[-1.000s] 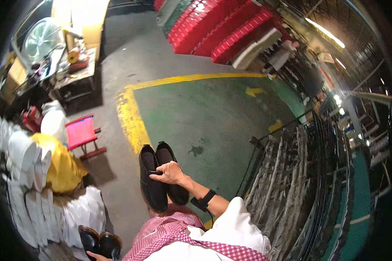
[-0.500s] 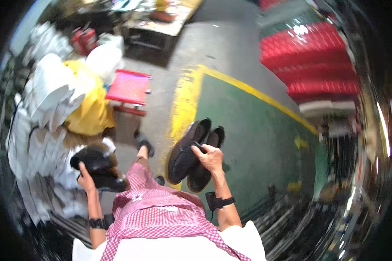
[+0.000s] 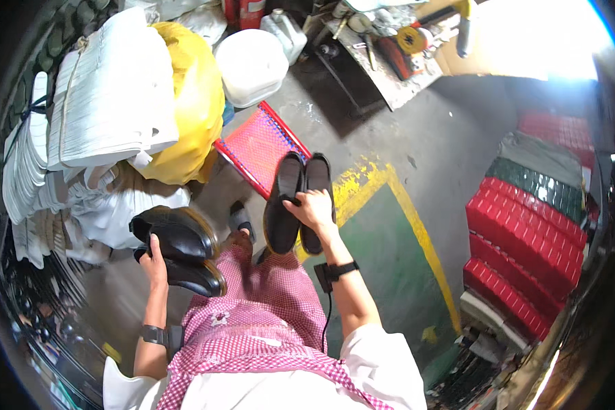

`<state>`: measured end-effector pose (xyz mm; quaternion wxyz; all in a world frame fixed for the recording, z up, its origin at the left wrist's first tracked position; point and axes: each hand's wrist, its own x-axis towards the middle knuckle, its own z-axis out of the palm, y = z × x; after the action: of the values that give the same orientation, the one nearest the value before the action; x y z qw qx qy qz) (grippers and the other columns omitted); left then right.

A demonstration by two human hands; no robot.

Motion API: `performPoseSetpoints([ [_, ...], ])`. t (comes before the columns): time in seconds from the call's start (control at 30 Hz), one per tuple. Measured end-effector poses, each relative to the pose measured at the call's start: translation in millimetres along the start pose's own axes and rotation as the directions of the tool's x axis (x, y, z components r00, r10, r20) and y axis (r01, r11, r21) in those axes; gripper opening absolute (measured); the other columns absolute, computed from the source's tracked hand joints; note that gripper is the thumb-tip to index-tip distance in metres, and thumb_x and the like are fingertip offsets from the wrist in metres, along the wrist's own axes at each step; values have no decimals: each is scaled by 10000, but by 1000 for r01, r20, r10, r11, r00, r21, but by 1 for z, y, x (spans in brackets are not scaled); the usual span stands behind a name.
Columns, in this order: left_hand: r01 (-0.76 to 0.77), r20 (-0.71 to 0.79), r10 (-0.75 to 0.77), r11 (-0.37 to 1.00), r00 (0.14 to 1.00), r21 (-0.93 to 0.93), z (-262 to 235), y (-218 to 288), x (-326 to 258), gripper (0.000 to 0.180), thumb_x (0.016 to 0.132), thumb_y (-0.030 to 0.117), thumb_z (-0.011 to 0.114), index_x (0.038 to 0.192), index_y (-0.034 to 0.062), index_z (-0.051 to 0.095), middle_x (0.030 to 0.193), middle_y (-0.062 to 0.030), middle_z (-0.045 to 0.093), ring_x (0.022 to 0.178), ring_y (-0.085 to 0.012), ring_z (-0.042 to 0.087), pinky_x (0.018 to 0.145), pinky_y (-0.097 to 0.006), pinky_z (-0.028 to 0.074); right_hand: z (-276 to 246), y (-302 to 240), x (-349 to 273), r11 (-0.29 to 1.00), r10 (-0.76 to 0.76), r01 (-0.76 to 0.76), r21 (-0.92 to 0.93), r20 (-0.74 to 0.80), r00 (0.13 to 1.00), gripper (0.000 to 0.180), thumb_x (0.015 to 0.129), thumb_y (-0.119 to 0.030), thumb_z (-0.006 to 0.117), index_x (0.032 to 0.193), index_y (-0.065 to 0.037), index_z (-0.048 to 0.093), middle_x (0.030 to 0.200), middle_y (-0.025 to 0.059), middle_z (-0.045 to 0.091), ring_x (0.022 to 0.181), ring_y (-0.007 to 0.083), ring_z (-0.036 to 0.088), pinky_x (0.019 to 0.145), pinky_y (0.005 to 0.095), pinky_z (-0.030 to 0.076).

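— right hand (image 3: 313, 208) first: where is it?

— out ahead of the person, fingers clamped over a pair of black shoes (image 3: 295, 201) held side by side, soles up. left hand (image 3: 156, 254) sits lower and out to the side, fingers wrapped tight around a second pair of black shoes (image 3: 178, 247), stacked one on the other.

— which way do they point?

— the right pair runs long axis away from the body, far ends toward the red stool (image 3: 260, 145). the left pair lies crosswise, long axis roughly left to right.

— room to move?

— open concrete floor (image 3: 444, 150) ahead and right, with a yellow painted line (image 3: 417, 232) edging a green patch. tight on the left: white stacked bundles (image 3: 96, 109) and a yellow sack (image 3: 188, 102) just beside the left pair. red crates (image 3: 526, 239) stand well apart on the right, a cluttered workbench (image 3: 389, 61) beyond the stool.
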<state>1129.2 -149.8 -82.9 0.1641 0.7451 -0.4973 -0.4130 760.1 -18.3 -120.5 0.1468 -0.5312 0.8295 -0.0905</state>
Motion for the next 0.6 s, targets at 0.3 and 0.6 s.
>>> performPoseSetpoints([
  [0.3,-41,-179,34,998,983,-37,106,16,-30,419,862,305,510,939,-102,571,863,-140,622,768,-183,560,725,-308,425,104,22,197,845,-381,510,-161,488,785,358,685,-460,584,735,-113,657,774,112,617,838,232,554,817,371,326],
  [0.6,383,-199,-411,909,890,-165,203,28,-58,478,866,371,489,838,-91,607,777,-60,612,677,-119,528,654,-254,423,150,82,227,884,-395,379,273,3,919,669,627,-398,684,1171,-94,442,1246,156,377,1165,317,332,977,492,201],
])
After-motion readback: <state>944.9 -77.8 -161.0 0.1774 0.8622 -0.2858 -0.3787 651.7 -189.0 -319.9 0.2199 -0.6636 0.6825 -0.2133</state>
